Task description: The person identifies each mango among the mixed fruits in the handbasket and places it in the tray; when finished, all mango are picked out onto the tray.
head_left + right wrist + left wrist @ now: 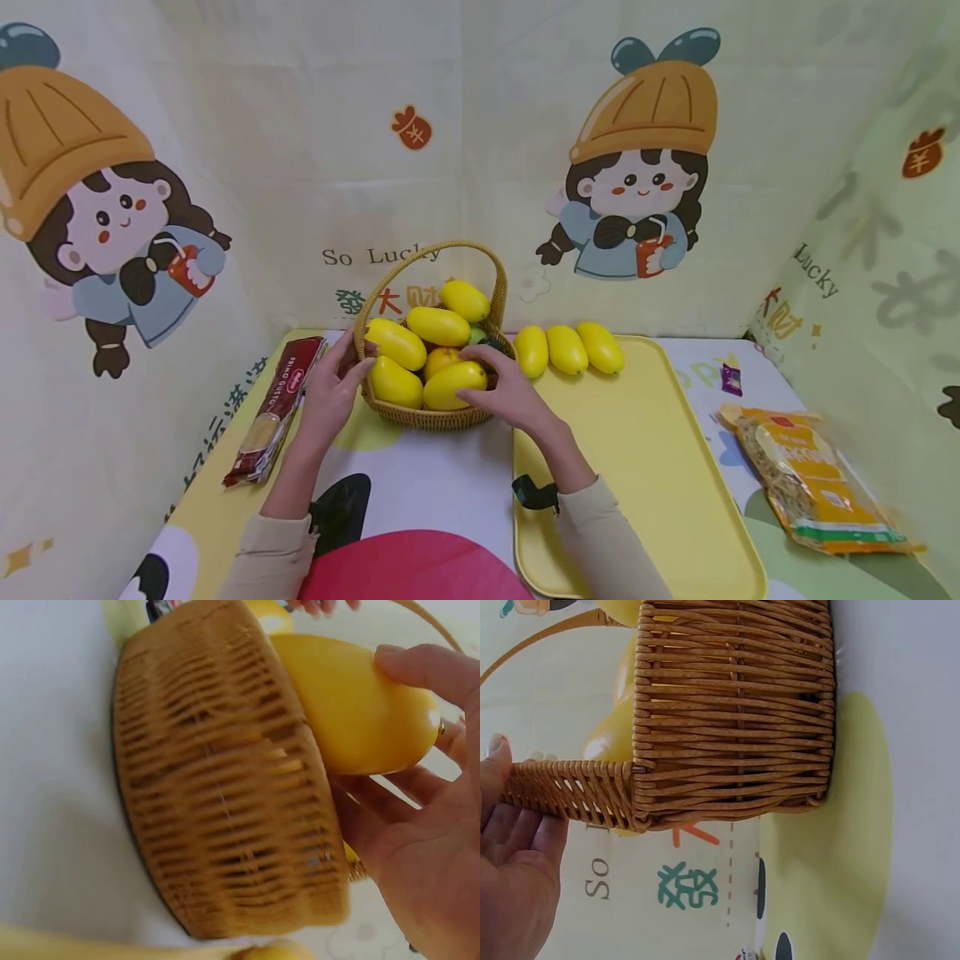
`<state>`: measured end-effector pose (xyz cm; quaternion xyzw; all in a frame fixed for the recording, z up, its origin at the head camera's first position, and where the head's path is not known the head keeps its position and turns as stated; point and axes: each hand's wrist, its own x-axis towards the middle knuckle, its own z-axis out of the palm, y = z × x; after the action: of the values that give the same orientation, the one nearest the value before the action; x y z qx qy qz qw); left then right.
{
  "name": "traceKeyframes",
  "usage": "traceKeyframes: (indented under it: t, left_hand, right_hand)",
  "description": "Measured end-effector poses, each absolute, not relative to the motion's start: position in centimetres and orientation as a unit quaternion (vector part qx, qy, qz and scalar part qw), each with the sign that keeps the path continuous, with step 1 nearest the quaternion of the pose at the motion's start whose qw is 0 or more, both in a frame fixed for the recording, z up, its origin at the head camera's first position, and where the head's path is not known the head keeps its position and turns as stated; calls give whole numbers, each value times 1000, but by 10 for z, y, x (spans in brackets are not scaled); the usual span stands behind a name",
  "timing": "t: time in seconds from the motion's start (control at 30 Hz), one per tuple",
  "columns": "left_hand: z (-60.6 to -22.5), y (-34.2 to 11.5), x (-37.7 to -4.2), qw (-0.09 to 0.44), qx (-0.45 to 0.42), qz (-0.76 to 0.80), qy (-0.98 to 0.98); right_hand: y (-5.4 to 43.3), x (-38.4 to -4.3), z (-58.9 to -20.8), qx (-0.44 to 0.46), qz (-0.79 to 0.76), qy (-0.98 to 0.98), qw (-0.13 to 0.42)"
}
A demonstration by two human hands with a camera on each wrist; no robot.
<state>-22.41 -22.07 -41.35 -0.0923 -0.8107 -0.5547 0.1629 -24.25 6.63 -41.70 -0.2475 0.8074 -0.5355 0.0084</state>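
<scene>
A wicker basket (pixel 435 419) with a tall arched handle stands at the back of the table, holding several yellow mangoes and an orange-coloured fruit (pixel 441 360). My left hand (pixel 333 387) grips its left side; in the left wrist view the thumb and fingers (pixel 547 836) lie on either side of the woven edge. Over the front right rim, my right hand (pixel 513 392) pinches a mango (pixel 352 697) between thumb and fingers. That mango (pixel 453 387) lies among the others in the basket. Part of the right fingers is hidden behind it.
A yellow tray (pixel 637 467) lies right of the basket, with three mangoes (pixel 567 350) at its back left. A dark red packet (pixel 273 408) is on the left. Farther right are a purple wrapped candy (pixel 731 379) and an orange bag (pixel 821 483). Patterned cloth walls rise behind.
</scene>
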Motion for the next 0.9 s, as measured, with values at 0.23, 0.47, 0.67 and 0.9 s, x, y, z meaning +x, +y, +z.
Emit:
traceKeyframes:
  t: [0.23, 0.47, 0.67, 0.9]
  left_hand:
    - [-413, -219, -223, 172, -94, -549, -813]
    - [-413, -219, -224, 165, -94, -556, -809]
    - [-413, -219, -227, 167, -102, -557, -807]
    - [-413, -219, -224, 169, -93, -551, -812]
  right_hand:
    - [83, -245, -418, -245, -557, 793, 32]
    - [98, -244, -420, -254, -550, 796, 18]
    - [117, -242, -421, -229, -577, 784, 23]
    - [138, -244, -421, -205, -590, 780, 30]
